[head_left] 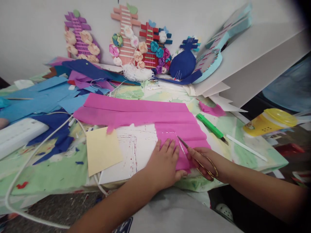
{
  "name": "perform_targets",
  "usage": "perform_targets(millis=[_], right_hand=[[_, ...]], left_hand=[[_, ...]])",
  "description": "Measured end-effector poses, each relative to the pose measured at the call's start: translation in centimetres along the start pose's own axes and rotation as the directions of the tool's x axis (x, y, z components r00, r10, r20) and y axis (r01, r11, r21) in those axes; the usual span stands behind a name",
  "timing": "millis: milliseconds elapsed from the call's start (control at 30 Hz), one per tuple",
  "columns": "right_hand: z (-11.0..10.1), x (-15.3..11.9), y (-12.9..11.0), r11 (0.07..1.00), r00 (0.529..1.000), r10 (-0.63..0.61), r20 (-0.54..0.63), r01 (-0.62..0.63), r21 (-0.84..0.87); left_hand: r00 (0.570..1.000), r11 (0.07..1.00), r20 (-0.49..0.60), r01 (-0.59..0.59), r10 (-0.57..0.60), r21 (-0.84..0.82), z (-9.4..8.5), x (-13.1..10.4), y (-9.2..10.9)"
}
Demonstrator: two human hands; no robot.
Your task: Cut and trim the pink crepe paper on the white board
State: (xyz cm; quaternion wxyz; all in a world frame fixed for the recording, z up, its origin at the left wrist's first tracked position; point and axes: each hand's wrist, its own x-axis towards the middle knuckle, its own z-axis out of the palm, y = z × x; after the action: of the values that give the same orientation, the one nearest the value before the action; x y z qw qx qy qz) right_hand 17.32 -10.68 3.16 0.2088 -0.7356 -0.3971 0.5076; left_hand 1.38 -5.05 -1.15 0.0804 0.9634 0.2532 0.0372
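Beneath the fingers [165, 145], a green-patterned table cover [65, 174]; far left of them, blue sheets [41, 97]. Under the left fingertips, creased pink paper [178, 113] (partly covered) with a broken white line [168, 132]. Atop it, a flat left hand [167, 161] with slightly spread fingers; alongside, a right hand [204, 161] around gold-handled scissors [182, 141].
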Motion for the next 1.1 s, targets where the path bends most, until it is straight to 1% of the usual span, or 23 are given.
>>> perform_targets(millis=[100,233,300,400,467,567,733,833,967,1100], right_hand=[[0.0,0.1,-0.5,0.999,1.0,0.007,-0.028,-0.006,0.049],[-0.3,0.1,-1.7,0.99,0.998,0.065,-0.005,-0.064,0.127],[-0.7,0.0,-2.1,0.985,0.994,0.105,0.043,-0.11,0.136],[-1.3,-0.2,-2.1,0.977,0.976,0.174,0.13,-0.187,0.101],[-1.4,-0.2,-2.1,0.972,0.966,0.209,0.152,-0.222,0.073],[-1.4,-0.1,-2.2,0.975,0.964,0.207,0.165,-0.218,0.048],[-1.0,0.3,-2.8,0.982,0.971,0.179,0.16,-0.185,0.024],[-1.0,0.7,-2.9,0.986,0.976,0.163,0.143,-0.167,0.017],[-1.1,1.1,-3.0,0.989,0.98,0.145,0.138,-0.141,-0.038],[-1.0,1.3,-3.3,0.985,0.987,0.14,0.077,-0.131,-0.109]], left_hand=[[1.0,1.0,0.005,0.007,-0.007,0.009,-0.1,0.0,0.0],[1.0,1.0,0.002,-0.001,0.001,0.012,-0.1,-0.1,0.0],[1.0,1.0,0.005,0.0,0.0,0.013,-0.1,-0.1,0.0],[1.0,1.0,0.01,0.004,-0.005,0.025,0.0,-0.1,0.0],[1.0,1.0,0.02,0.006,-0.007,0.028,0.0,0.0,0.0],[1.0,0.999,0.025,0.002,-0.003,0.035,-0.1,0.0,0.0],[1.0,0.999,-0.001,-0.008,0.008,0.033,-0.2,-0.2,-0.1],[1.0,1.0,-0.002,-0.006,0.006,0.005,-0.6,-0.3,0.0],[1.0,1.0,0.008,0.001,-0.001,-0.002,-1.1,-0.4,0.0],[1.0,1.0,0.017,-0.002,0.002,-0.008,-1.1,-0.4,0.0]])
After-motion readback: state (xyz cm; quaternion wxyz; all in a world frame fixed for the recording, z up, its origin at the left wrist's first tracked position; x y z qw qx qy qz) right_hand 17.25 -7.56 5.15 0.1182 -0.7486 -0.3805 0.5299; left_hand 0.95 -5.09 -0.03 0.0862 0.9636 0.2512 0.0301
